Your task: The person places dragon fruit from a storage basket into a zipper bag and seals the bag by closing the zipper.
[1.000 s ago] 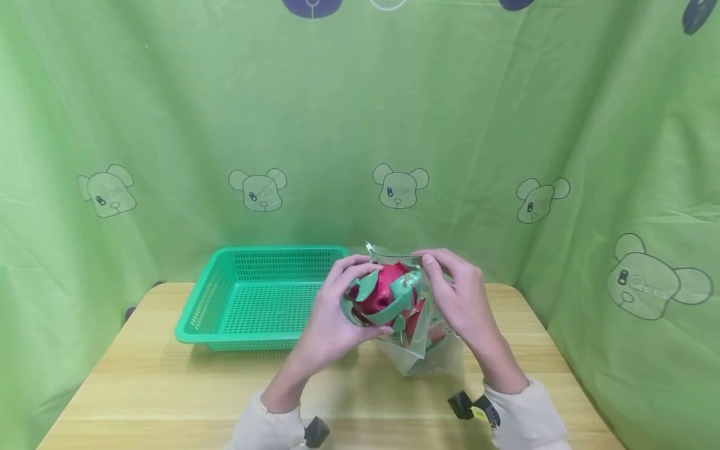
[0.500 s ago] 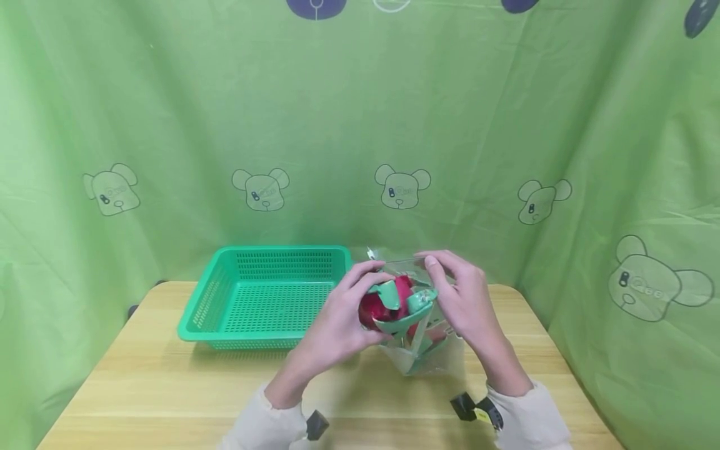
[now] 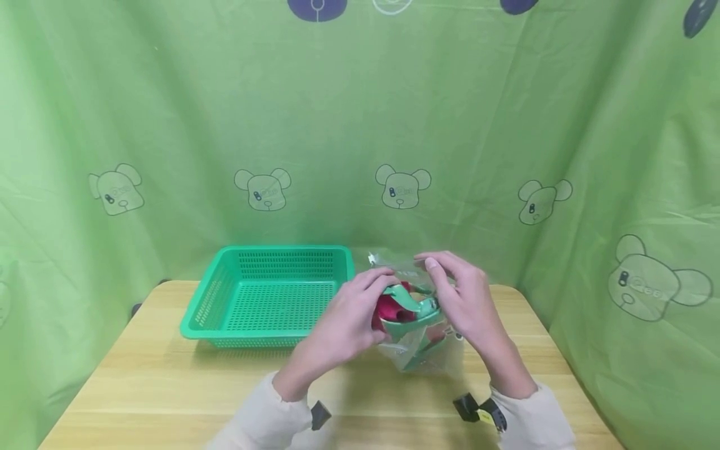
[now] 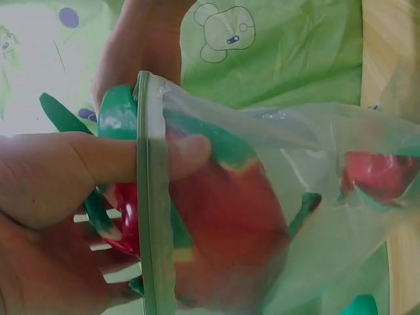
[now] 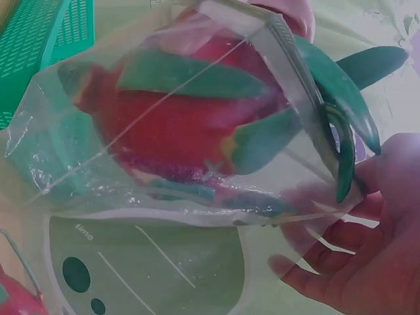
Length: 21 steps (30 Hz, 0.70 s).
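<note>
Clear plastic, crinkled and slippery, is the story here; the zip bag (image 3: 419, 340) stands on the wooden table (image 3: 169, 387) at about 1 o'clock from table centre, mouth up, and a red dragon fruit (image 3: 394, 307) with green scales is going in through the opening; the left hand (image 3: 345, 328) curls round the fruit from 9 o'clock, thumb (image 4: 141, 157) pressed across the bag's zip rim (image 4: 152, 197), while the right hand (image 3: 464, 303) pinches the rim's far side from 3 o'clock to hold the mouth wide. A second red fruit (image 4: 377, 177) already lies deeper in the bag, so room inside looks tight.

Risks, as I judge them; the stiff scale tips (image 5: 348, 111) poke over the rim and could snag or split the thin film if the fruit is forced; if the right pinch slips, the mouth may fold shut under the fruit; the bag stands only by these hands, so it could tip towards 6 o'clock and spill.

Room to move; the green basket (image 3: 205, 312) sits just beside the left hand at 9 o'clock, crowding that elbow; the green curtain (image 3: 562, 125) hangs close at 12 and 3 o'clock; open table lies near, from 5 to 8 o'clock, up to its front edge.
</note>
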{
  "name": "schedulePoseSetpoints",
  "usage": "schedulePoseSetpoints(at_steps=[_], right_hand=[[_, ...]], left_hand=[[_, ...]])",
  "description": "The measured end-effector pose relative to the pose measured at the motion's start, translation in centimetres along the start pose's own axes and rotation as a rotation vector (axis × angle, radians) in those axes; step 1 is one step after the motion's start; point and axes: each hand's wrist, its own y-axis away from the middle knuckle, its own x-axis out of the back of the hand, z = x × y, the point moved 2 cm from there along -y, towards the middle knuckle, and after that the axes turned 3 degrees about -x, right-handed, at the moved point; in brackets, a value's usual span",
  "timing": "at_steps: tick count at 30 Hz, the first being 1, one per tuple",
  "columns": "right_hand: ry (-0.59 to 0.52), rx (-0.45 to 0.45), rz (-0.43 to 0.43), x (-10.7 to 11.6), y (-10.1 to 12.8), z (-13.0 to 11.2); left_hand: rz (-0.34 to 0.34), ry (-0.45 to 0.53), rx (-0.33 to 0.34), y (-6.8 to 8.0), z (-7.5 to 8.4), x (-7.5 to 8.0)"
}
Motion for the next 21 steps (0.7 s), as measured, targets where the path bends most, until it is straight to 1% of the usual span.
schedulePoseSetpoints(at_steps=[3, 6, 9, 12, 14, 15, 17, 21], right_hand=[[-0.002, 0.017, -0.005, 0.1, 0.0, 0.1], [-0.003, 0.031, -0.017, 0.3, 0.1, 0.2], [0.003, 0.039, -0.037, 0.5, 0.0, 0.2], [0.015, 0.035, -0.035, 0.8, -0.1, 0.2], [0.021, 0.03, -0.028, 0.9, -0.1, 0.2], [0.023, 0.029, -0.027, 1.0, -0.1, 0.2], [0.023, 0.03, -0.033, 1.0, 0.0, 0.1], [0.026, 0.046, -0.046, 0.9, 0.3, -0.2]], left_hand=[[0.003, 0.037, 0.041, 0.0, 0.0, 0.0], [0.01, 0.096, 0.063, 0.1, -0.1, 0.0], [0.016, 0.221, 0.057, 0.3, -0.5, 0.0], [0.019, 0.379, 0.051, 0.6, -1.1, 0.0], [0.017, 0.444, 0.055, 0.7, -1.3, 0.1], [0.016, 0.446, 0.063, 0.7, -1.4, 0.1], [0.013, 0.417, 0.078, 0.6, -1.3, 0.1], [-0.026, 0.274, 0.124, 0.3, -0.8, 0.0]])
